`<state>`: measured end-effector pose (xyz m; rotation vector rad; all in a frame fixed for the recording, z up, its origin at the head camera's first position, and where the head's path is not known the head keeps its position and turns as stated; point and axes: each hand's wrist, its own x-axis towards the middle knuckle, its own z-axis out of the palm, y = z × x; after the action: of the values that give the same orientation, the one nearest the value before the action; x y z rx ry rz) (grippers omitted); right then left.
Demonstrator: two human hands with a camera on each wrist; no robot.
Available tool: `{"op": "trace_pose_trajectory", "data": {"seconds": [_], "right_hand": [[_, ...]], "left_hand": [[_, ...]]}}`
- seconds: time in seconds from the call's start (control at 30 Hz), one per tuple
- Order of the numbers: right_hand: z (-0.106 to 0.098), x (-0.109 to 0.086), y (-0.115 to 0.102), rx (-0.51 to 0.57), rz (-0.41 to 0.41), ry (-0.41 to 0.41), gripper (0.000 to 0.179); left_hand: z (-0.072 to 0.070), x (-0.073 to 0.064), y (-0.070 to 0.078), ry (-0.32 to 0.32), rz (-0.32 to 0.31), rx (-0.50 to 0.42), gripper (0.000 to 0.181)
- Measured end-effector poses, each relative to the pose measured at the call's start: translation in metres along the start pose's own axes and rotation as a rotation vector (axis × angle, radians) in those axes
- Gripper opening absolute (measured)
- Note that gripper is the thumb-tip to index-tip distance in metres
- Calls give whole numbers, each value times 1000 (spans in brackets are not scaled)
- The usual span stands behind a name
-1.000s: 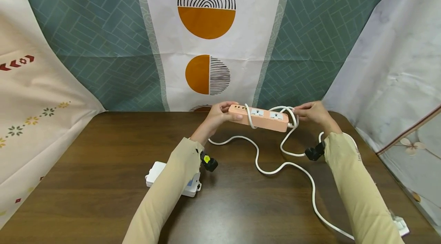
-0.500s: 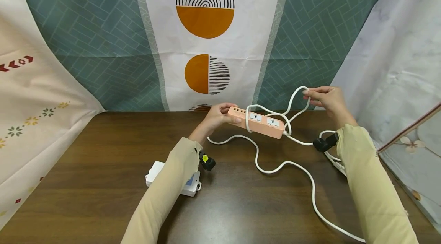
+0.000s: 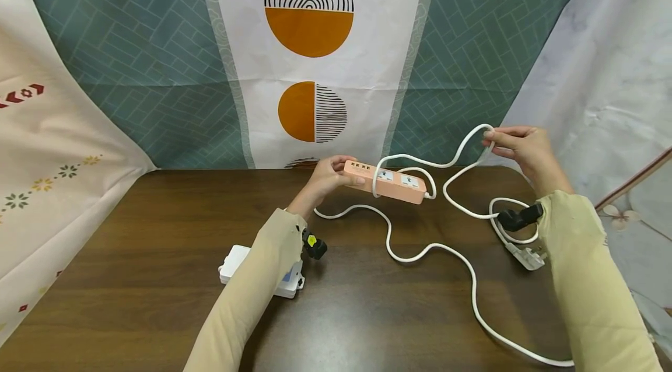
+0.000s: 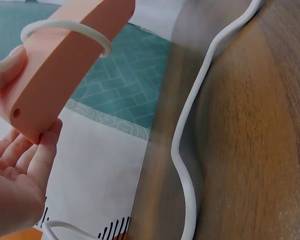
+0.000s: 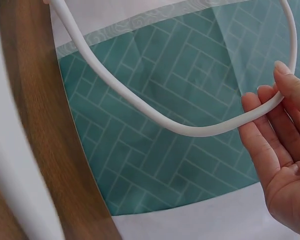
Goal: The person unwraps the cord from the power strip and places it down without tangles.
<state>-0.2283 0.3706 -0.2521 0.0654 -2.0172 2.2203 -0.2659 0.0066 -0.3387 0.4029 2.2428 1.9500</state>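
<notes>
A peach power strip [image 3: 395, 188] with white socket faces and several USB ports is held up over the back of the table. My left hand [image 3: 331, 176] grips its left end, thumb on the front and fingers behind, as the left wrist view also shows on the strip's underside [image 4: 55, 65]. A white power cord [image 3: 415, 158] loops once round the strip's body. Farther right, my right hand [image 3: 525, 147] pinches a raised bend of the cord [image 5: 190, 131] between thumb and fingers. The cord's plug [image 3: 527, 257] lies on the table under the right wrist.
On the brown wooden table [image 3: 367, 313], a white box-like device [image 3: 289, 284] sits partly hidden beneath the left forearm. Another stretch of white cord [image 3: 451, 251] snakes across the middle toward the front right. Patterned cloths [image 3: 462, 57] hang behind and at both sides.
My right hand has moved right and up from beside the strip's end, drawing a loop of cord out with it. The plug has come into view. My left hand keeps its grip.
</notes>
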Motion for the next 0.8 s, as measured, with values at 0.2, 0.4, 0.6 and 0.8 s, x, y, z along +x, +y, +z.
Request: {"op": "trace_pose_trajectory", "data": {"seconds": [0.2, 0.4, 0.6, 0.8], "right_hand": [[-7, -5, -3, 19, -15, 4, 15], [-22, -13, -5, -1, -30, 0, 16], [-42, -22, -6, -13, -24, 4, 15], [-60, -33, -4, -3, -11, 7, 16]], "left_hand": [[-1, 0, -3, 25, -5, 15, 53], [-3, 2, -4, 95, -25, 32, 54], [-6, 3, -5, 158, -31, 22, 52], [-11, 4, -6, 209, -53, -31, 53]]}}
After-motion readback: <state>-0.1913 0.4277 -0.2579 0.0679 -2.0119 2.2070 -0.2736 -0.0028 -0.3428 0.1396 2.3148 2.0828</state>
